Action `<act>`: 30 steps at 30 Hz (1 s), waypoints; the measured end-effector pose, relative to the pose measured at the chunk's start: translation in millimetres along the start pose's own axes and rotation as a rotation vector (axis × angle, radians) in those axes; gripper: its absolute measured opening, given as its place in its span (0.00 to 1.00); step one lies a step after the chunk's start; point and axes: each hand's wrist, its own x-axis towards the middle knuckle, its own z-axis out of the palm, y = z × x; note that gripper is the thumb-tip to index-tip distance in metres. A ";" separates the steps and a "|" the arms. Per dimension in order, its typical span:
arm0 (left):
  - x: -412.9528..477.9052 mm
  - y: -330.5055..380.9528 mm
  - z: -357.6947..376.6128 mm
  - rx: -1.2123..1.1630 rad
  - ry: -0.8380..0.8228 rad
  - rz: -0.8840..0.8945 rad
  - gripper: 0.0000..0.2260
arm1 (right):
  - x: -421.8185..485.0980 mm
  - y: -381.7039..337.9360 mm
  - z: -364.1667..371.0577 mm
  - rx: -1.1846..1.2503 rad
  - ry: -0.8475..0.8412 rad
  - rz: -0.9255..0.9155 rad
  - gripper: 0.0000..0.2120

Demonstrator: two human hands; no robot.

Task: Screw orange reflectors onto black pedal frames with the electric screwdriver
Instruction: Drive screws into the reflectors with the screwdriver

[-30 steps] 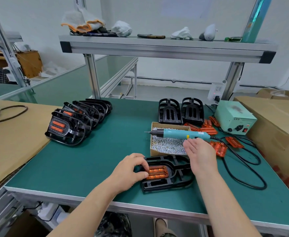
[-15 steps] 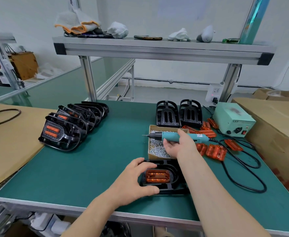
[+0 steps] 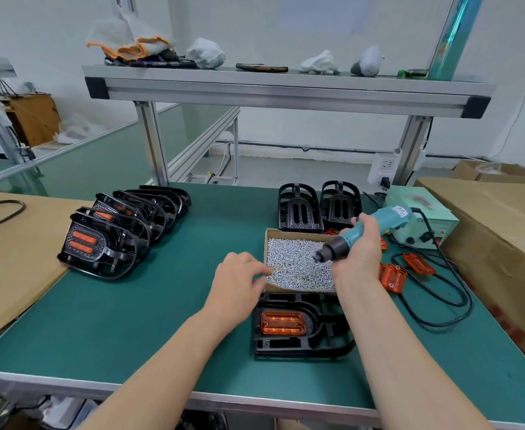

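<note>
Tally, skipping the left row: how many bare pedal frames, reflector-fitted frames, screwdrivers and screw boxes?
Bare black plastic pedal frames, upright: 2
Black pedal frame with orange reflector: 1
Teal electric screwdriver: 1
Cardboard screw box: 1
Total: 5

My right hand (image 3: pixel 360 256) now grips the electric screwdriver (image 3: pixel 376 226) lifted off the screw box (image 3: pixel 298 233), tip angled down over the screws. My left hand (image 3: pixel 237 283) has left the pedal frame (image 3: pixel 286 346), fingertips now at the box's left edge.
</note>
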 end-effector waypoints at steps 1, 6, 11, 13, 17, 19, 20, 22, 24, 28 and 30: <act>12.9 4.1 0.9 0.077 -0.050 0.015 0.10 | -0.7 -1.0 -0.3 0.005 -0.002 -0.009 0.06; 59.0 27.1 17.1 0.344 -0.284 0.091 0.09 | -1.7 -1.6 -7.4 -0.014 -0.048 0.017 0.04; 72.7 34.2 23.2 0.265 -0.421 0.089 0.05 | 3.6 -3.7 -12.0 -0.010 -0.128 0.047 0.07; 72.0 34.3 24.4 0.245 -0.416 0.113 0.06 | 6.4 -6.0 -14.7 0.031 -0.166 0.074 0.07; 65.1 29.5 27.1 0.125 -0.315 0.105 0.06 | 12.6 -9.6 -23.1 0.079 -0.187 0.121 0.13; 60.4 26.6 26.8 -0.021 -0.259 0.070 0.05 | 12.4 -11.9 -25.7 0.032 -0.181 0.127 0.11; 57.3 26.0 26.2 -0.099 -0.235 0.048 0.05 | 11.3 -12.4 -26.2 -0.001 -0.171 0.127 0.10; 50.4 25.4 24.0 -0.279 -0.175 -0.022 0.05 | 7.7 -11.8 -25.9 -0.055 -0.143 0.126 0.11; 41.4 25.1 20.0 -0.489 -0.113 -0.100 0.07 | 3.6 -11.3 -24.0 -0.068 -0.114 0.116 0.13; 19.8 23.1 10.8 -0.784 -0.096 -0.173 0.06 | -4.5 -9.2 -19.5 -0.046 -0.096 0.057 0.11; 8.0 22.2 6.8 -0.839 -0.114 -0.155 0.06 | -10.4 -7.9 -16.5 -0.026 -0.098 0.027 0.14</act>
